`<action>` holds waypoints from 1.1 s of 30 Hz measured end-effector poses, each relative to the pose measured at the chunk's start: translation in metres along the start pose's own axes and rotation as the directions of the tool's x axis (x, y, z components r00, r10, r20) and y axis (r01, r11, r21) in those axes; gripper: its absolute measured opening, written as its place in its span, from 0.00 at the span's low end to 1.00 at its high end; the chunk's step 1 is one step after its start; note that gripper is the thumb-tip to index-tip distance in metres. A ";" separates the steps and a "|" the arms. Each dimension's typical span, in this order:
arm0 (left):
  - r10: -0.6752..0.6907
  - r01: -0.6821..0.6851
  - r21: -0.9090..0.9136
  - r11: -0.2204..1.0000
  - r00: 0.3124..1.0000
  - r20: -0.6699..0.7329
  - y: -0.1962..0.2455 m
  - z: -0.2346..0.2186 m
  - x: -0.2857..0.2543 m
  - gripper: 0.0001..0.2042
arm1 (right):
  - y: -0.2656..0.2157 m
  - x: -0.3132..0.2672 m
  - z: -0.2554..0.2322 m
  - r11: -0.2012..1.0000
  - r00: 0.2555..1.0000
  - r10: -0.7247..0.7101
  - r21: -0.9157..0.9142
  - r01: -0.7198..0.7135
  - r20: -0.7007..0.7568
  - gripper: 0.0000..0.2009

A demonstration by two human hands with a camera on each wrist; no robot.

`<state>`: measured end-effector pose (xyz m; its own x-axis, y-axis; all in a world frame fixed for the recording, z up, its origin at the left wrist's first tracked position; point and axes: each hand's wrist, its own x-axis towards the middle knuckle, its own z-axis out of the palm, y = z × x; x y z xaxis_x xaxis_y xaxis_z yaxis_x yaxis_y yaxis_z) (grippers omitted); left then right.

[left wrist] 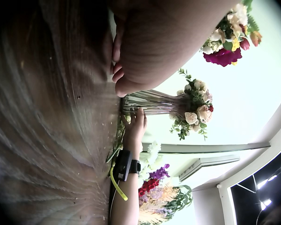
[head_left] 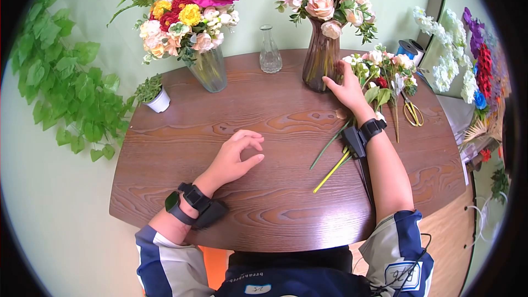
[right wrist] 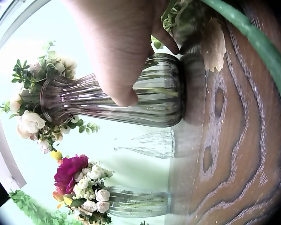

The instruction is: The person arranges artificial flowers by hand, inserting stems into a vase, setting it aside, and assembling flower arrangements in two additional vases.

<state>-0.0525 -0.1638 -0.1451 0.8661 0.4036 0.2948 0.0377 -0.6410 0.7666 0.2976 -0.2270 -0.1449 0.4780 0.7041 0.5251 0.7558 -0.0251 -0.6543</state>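
Observation:
A tall purple-tinted ribbed glass vase (head_left: pixel 320 58) stands upright at the back right, holding pale pink and cream roses (head_left: pixel 320 5). My right hand (head_left: pixel 349 91) is at the vase's lower right side, thumb and fingers spread apart. In the right wrist view the thumb overlaps the front of the ribbed glass (right wrist: pixel 154 89), while other fingers reach past its far side, partly hidden. My left hand (head_left: pixel 234 157) hovers near the middle of the table with loosely bent fingers and holds nothing. Beneath the right wrist lie green flower stems (head_left: pixel 331 173).
Left of the vase stand a small clear bottle (head_left: pixel 270 49) and a clear vase (head_left: pixel 209 71) of bright flowers. A potted plant (head_left: pixel 157 99) sits at the table's left edge. Loose flowers (head_left: pixel 379 66), gold-handled scissors (head_left: pixel 411 113) and ribbon spools (head_left: pixel 408 49) are at the right.

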 end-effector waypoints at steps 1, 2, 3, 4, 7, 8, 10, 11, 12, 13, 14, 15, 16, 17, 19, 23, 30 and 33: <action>0.002 -0.002 0.009 1.000 1.000 -0.001 0.000 -0.001 0.000 0.06 | 0.000 0.000 0.001 1.000 1.000 -0.001 0.002 0.001 0.001 0.35; 0.001 -0.001 0.010 1.000 1.000 -0.002 -0.001 -0.001 -0.001 0.06 | 0.000 0.000 0.002 1.000 1.000 0.003 -0.012 -0.003 0.001 0.34; 0.007 -0.007 0.019 1.000 1.000 -0.001 -0.002 -0.001 -0.001 0.06 | 0.001 0.001 0.001 1.000 1.000 0.008 -0.026 -0.008 -0.003 0.34; 0.013 -0.013 0.026 1.000 1.000 -0.001 -0.002 0.000 0.000 0.06 | 0.002 0.001 0.000 1.000 1.000 0.008 -0.027 -0.008 -0.006 0.34; 0.009 -0.009 0.019 1.000 1.000 0.001 0.001 -0.001 0.000 0.06 | 0.001 -0.001 0.000 1.000 1.000 -0.007 -0.007 0.007 0.000 0.34; 0.006 -0.006 0.019 1.000 1.000 0.000 0.000 -0.001 0.000 0.06 | 0.001 0.000 0.000 1.000 1.000 -0.004 -0.014 0.004 -0.001 0.34; 0.008 -0.008 0.053 0.999 1.000 0.002 0.000 -0.001 0.000 0.06 | 0.000 0.000 0.001 1.000 1.000 -0.003 -0.019 0.002 -0.005 0.34; 0.010 -0.010 0.054 0.998 1.000 0.003 -0.002 -0.001 0.000 0.06 | -0.002 -0.001 0.000 1.000 1.000 0.000 -0.006 0.000 0.001 0.34; 0.021 -0.021 0.050 0.999 1.000 0.001 -0.004 0.000 0.000 0.06 | -0.004 -0.001 -0.002 1.000 1.000 0.004 0.005 -0.004 0.007 0.34; 0.032 -0.031 0.044 0.999 0.999 -0.002 -0.006 0.001 0.000 0.06 | -0.003 -0.001 -0.002 1.000 1.000 0.006 0.002 -0.006 0.005 0.34; 0.031 -0.031 0.042 0.999 1.000 -0.002 -0.005 0.001 0.000 0.06 | -0.002 -0.001 -0.002 1.000 1.000 -0.003 0.001 0.003 0.001 0.34; 0.020 -0.020 0.027 0.999 1.000 -0.001 -0.003 0.001 0.000 0.06 | -0.002 -0.001 -0.001 1.000 1.000 -0.013 0.001 0.013 -0.002 0.34; 0.007 -0.007 0.014 1.000 1.000 -0.001 -0.002 0.000 0.000 0.06 | -0.001 -0.001 0.000 1.000 1.000 -0.014 0.003 0.014 0.000 0.34; 0.005 -0.005 0.017 1.000 1.000 -0.003 -0.003 0.000 -0.001 0.06 | -0.001 -0.001 0.000 1.000 1.000 -0.008 -0.006 0.008 -0.004 0.34; 0.014 -0.014 0.036 0.999 1.000 0.005 -0.005 0.000 -0.001 0.06 | -0.001 0.000 0.001 1.000 1.000 -0.001 -0.013 0.001 -0.015 0.34; 0.018 -0.018 0.048 0.999 1.000 0.006 -0.003 0.001 0.000 0.06 | -0.002 -0.001 -0.001 1.000 1.000 -0.005 0.006 0.005 0.000 0.33; 0.015 -0.015 0.023 1.000 1.000 0.008 -0.004 0.000 0.000 0.06 | -0.002 -0.002 -0.001 1.000 1.000 -0.004 0.006 0.004 0.000 0.35; 0.006 -0.006 0.019 1.000 1.000 0.004 -0.003 0.000 -0.001 0.06 | -0.002 -0.001 -0.001 1.000 1.000 0.013 -0.003 -0.013 0.010 0.35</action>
<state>-0.0533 -0.1627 -0.1475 0.8681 0.3976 0.2971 0.0422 -0.6556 0.7540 0.2963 -0.2279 -0.1438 0.4830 0.7108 0.5113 0.7510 -0.0361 -0.6593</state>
